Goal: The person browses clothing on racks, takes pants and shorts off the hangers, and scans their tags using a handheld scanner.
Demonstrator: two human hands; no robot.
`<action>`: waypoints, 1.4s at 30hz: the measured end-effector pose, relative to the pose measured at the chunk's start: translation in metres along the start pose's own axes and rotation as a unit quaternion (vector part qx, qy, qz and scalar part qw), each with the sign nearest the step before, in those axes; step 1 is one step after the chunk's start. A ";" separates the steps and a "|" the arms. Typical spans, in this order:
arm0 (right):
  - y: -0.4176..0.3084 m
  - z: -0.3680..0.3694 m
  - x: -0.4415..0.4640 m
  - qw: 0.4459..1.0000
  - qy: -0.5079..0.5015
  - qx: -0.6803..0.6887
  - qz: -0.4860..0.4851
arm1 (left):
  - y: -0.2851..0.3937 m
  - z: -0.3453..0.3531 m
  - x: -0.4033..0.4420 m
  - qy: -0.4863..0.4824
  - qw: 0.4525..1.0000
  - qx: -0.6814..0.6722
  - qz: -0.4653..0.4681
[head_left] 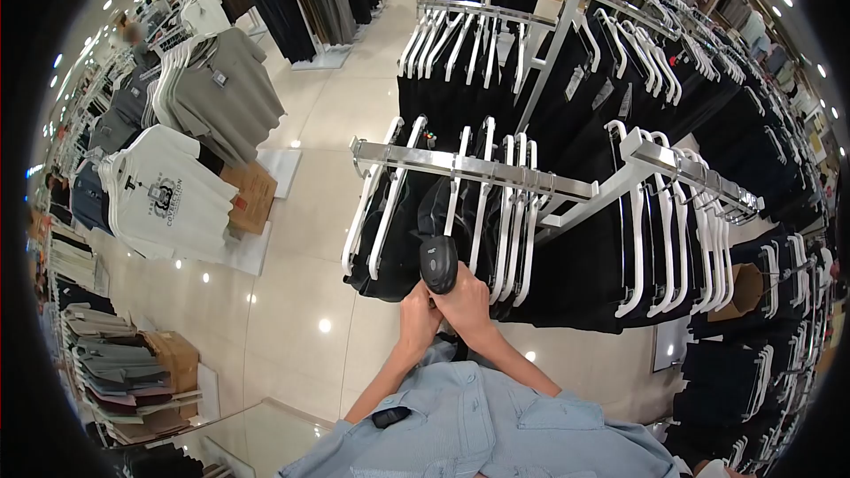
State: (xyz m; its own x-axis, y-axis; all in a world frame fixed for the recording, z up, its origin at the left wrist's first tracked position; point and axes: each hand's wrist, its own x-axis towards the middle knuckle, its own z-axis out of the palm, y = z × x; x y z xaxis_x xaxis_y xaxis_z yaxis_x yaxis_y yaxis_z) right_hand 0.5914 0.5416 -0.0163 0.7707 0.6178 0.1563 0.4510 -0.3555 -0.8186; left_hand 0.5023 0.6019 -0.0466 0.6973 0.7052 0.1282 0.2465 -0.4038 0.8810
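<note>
A black handheld barcode scanner (438,264) is gripped in my right hand (467,303), its rounded head pointing away from me toward the rack. Close against it, my left hand (416,314) is closed; whatever lies in its fingers is hidden behind the scanner and the right hand. Both hands are at the near edge of a row of black trousers (403,243) on white hangers (387,221). Those hangers hang from a metal rack arm (478,168) just beyond the scanner.
More black trousers (571,265) hang on the rack's right arm (691,177). To the left, a white printed T-shirt (164,190) and grey shirts (226,88) hang near a cardboard box (250,195). Shiny floor tiles (310,230) run between the racks.
</note>
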 end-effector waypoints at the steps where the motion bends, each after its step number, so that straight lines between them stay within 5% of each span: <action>1: 0.002 0.001 0.000 1.000 0.000 0.001 0.001 | -0.001 0.000 0.001 0.000 1.000 0.001 0.000; 10: 0.004 -0.008 -0.005 0.997 -0.039 0.063 -0.029 | -0.008 -0.005 0.002 -0.008 1.000 0.024 0.007; 25: 0.034 -0.068 -0.053 0.978 -0.121 0.145 0.083 | -0.005 -0.010 0.016 -0.044 0.996 0.060 -0.059; 32: 0.037 -0.075 -0.059 0.975 -0.123 0.145 0.114 | 0.021 -0.005 0.061 0.019 0.993 0.095 0.073; 42: 0.034 -0.079 -0.051 0.978 -0.143 0.115 0.096 | 0.002 0.016 0.080 0.067 0.997 0.034 -0.007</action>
State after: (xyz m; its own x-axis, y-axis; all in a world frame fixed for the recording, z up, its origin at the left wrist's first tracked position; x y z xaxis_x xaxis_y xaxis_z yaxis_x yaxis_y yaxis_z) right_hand 0.6032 0.4422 -0.0087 0.6586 0.7382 -0.1461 0.1720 -0.3367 -0.9258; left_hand 0.5693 0.6482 -0.0413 0.5986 0.7805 0.1802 0.3027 -0.4287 0.8512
